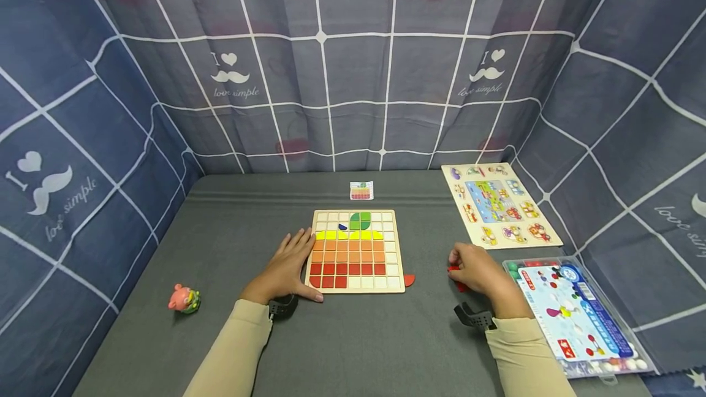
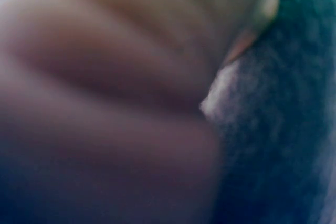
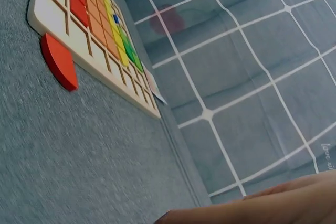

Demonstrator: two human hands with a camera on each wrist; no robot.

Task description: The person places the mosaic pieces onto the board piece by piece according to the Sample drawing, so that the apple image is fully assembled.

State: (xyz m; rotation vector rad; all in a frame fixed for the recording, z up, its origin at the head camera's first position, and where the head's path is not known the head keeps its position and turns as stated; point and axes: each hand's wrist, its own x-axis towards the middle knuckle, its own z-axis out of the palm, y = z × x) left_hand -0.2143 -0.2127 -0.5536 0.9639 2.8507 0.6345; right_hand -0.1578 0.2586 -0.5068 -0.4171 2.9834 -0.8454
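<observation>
A wooden grid board (image 1: 393, 250) lies on the table with red, orange, yellow and green pieces and one small blue piece set in it. My left hand (image 1: 287, 265) rests at its left edge, fingers spread and straight, thumb along the lower left corner. Blurred skin fills most of the left wrist view. To the right of the board, my right hand (image 1: 475, 267) has its fingers curled, pinching a red piece (image 1: 453, 268); more red shows just below the fingers. A red quarter-round piece (image 3: 59, 62) lies flat against the board's lower right edge.
A small pattern card (image 1: 361, 191) lies behind the board. At the right are a wooden picture puzzle (image 1: 459, 201) and a clear plastic box (image 1: 584, 317) with coloured balls, close to my right forearm. A pink-headed figurine (image 1: 184, 298) stands at the left. Checked curtains surround the table.
</observation>
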